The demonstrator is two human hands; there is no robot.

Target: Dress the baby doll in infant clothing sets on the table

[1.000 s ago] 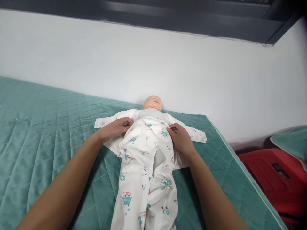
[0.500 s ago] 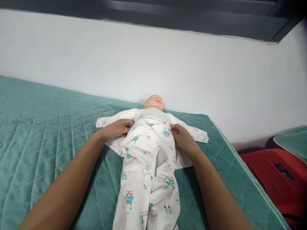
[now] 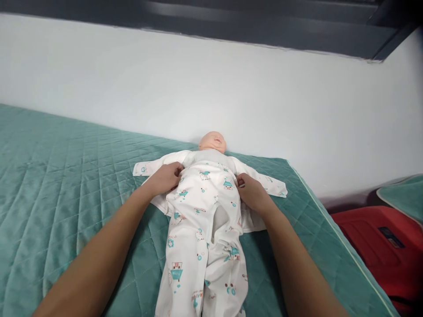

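Observation:
A baby doll (image 3: 213, 141) lies on its back, its head by the wall. White printed baby pants (image 3: 191, 198) cover its legs and belly up to the chest, with an opening at the crotch. Beneath, a white printed baby top (image 3: 267, 184) spreads out, both sleeves stretched sideways. My left hand (image 3: 167, 177) is closed, fingers curled on the pants' upper edge at the doll's side. Across from it, my right hand (image 3: 250, 191) pinches the same edge on the other side. The fingertips are partly hidden on both hands.
The doll lies on a green quilted bed cover (image 3: 66, 185) whose piped edge (image 3: 340, 235) runs along the right. A white wall (image 3: 132, 79) stands behind. A red plastic chair (image 3: 373, 246) is beside the bed, with green fabric (image 3: 403, 198) behind it.
My left hand has shifted slightly to the right and its wrist has risen. The pants have moved a little to the left. My right hand has barely moved.

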